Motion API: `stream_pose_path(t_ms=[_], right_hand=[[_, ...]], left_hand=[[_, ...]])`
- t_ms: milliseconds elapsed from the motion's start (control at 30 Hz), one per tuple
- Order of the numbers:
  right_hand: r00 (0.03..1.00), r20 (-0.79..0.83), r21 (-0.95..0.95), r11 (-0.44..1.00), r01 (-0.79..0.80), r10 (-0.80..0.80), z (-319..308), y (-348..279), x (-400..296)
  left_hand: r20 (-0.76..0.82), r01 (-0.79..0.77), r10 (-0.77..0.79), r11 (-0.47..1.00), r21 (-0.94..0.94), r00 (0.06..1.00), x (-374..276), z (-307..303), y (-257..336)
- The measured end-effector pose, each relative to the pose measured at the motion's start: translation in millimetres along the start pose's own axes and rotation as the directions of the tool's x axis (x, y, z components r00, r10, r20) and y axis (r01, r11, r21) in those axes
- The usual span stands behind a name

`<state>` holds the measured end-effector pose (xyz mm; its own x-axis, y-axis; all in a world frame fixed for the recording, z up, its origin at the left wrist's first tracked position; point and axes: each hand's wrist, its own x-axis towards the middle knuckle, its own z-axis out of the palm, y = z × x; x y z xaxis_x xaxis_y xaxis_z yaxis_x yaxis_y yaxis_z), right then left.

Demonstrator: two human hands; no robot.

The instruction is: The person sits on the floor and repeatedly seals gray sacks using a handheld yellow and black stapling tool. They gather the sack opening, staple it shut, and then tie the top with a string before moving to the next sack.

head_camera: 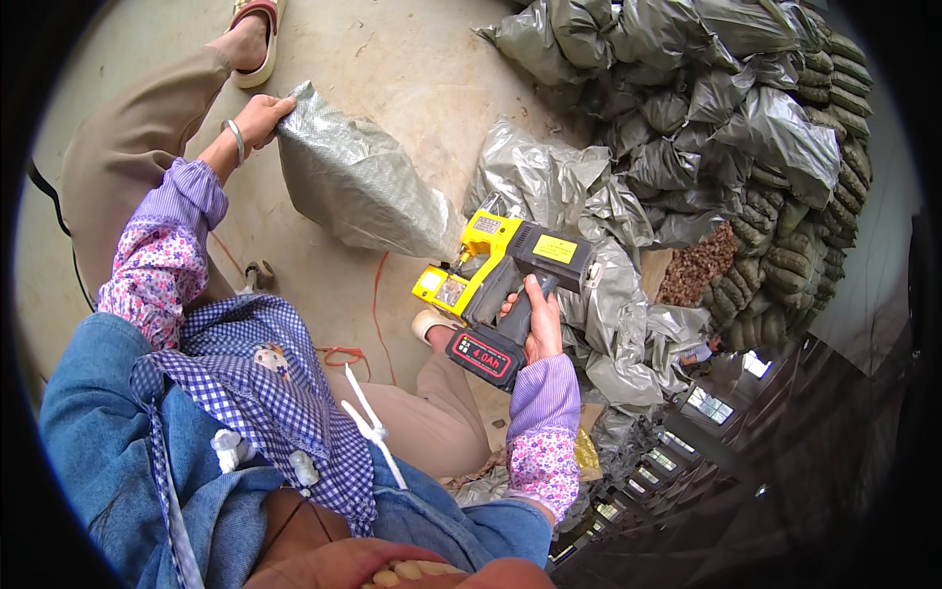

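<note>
At the upper left, my left hand (263,121) pinches the top corner of a grey-green woven plastic sack (353,173), which stretches taut towards the middle. The sack's other end meets the head of a yellow and black cordless portable bag-closing sewing machine (486,258). My right hand (541,316) is wrapped round the machine's black handle, just above its battery pack (486,358). Whether the sack's edge sits under the needle is too small to tell.
Grey plastic sacks (530,169) lie in a heap right of the machine. Behind them rise stacked filled sacks (795,272), beside a pile of brown lumpy material (698,269). Orange cord (346,355) lies on the concrete floor (397,59). A person (699,352) is far off.
</note>
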<state>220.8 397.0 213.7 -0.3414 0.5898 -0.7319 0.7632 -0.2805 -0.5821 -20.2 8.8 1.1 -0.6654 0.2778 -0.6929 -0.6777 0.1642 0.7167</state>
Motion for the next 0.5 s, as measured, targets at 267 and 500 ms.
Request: stream_pose_path(t_ms=[267, 500], right_hand=[[0.997, 0.067, -0.036, 0.999, -0.025, 0.027, 11.7, -35.2, -9.8], [0.999, 0.032, -0.082, 0.996, -0.025, 0.028, 19.9, -39.9, -14.7]], left_hand=[[0.017, 0.007, -0.007, 1.0, 0.004, 1.0, -2.4, -0.2, 0.2], [0.019, -0.001, 0.001, 1.0, -0.008, 1.0, -3.8, 2.1, -1.2]])
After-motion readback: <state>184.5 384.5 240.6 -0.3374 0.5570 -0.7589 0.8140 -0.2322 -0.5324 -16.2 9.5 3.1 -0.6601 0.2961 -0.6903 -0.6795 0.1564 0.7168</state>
